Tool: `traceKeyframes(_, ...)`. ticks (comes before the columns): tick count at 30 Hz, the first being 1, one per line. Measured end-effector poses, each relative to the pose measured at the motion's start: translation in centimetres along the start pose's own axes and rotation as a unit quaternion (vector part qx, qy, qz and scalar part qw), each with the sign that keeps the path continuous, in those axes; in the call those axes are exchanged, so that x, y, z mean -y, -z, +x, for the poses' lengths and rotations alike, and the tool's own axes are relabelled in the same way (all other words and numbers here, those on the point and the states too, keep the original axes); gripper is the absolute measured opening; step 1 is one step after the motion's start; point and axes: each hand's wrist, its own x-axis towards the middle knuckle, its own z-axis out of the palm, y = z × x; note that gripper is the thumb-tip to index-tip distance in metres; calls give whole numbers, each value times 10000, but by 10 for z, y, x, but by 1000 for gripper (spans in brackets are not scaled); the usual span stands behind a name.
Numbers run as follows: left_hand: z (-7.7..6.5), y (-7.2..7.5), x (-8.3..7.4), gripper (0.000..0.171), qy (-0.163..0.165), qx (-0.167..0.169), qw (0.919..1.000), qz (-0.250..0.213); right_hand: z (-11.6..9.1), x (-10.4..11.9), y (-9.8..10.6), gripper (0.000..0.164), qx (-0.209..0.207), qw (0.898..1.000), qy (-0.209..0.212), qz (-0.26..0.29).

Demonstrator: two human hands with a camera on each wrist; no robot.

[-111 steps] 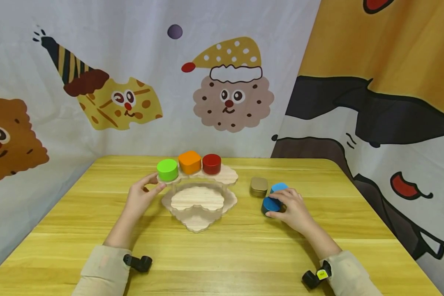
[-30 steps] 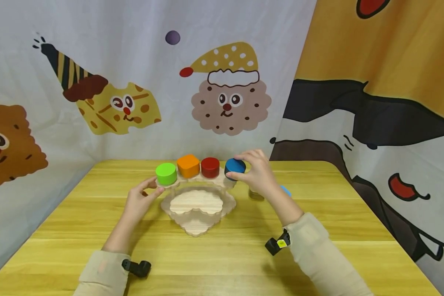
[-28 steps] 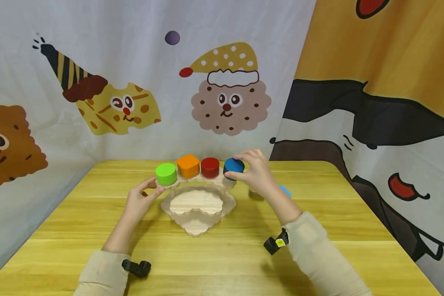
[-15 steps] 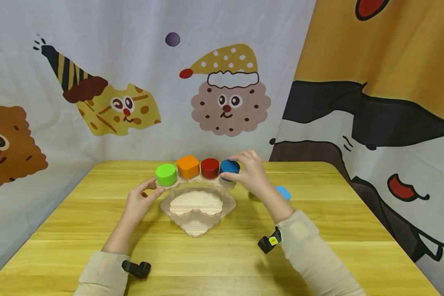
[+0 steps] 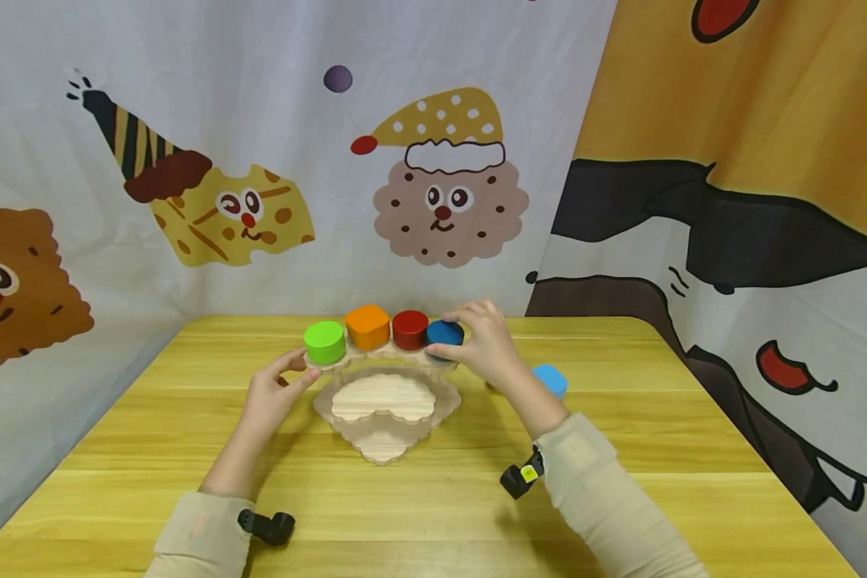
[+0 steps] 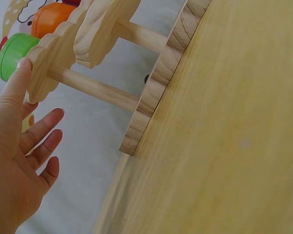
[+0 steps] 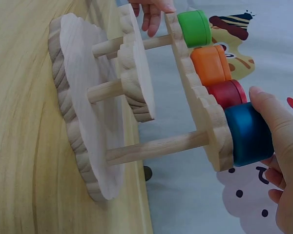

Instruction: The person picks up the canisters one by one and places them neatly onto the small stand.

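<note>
A tiered wooden stand [image 5: 385, 399] with scalloped shelves on round posts stands mid-table. Its top shelf carries, from left, a green round tin [image 5: 324, 342], an orange squarish tin [image 5: 368, 327] and a red round tin [image 5: 410, 330]. At the right end of that shelf, next to the red one, is a dark blue round tin [image 7: 249, 134]. My right hand [image 5: 486, 341] holds it between thumb and fingers, its base at the shelf in the right wrist view. My left hand [image 5: 278, 393] pinches the shelf's left end, thumb beside the green tin, the other fingers loose.
A light blue tin [image 5: 551, 380] stands on the table [image 5: 405, 514] to the right, partly behind my right forearm. A brown tin [image 5: 493, 387] is almost wholly hidden by that arm. Behind the table hangs a curtain [image 5: 260, 88] with cartoon prints.
My right hand has lifted the dark blue tin from the table at right, carried it to the top shelf and lowered it leftward beside the red tin. My left hand keeps its hold.
</note>
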Motion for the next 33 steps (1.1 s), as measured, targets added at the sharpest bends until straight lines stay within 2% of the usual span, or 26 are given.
traceKeyframes(11, 0, 0, 1, 53, -1, 2, 10000, -40, -5, -2, -8, 54, -117, 9996, -160, 189)
traceKeyframes(16, -1, 0, 0, 53, 52, 9, 10000, -19, -6, -2, -8, 59, -141, 9997, -164, 148)
traceKeyframes(26, -1, 1, -1, 53, 91, 21, 10000, -21, -18, -4, 2, 62, -423, 9990, 3, 131)
traceKeyframes(33, 0, 1, -1, 53, 69, 26, 10000, -40, -35, -13, 10, 63, -586, 9980, -118, 226)
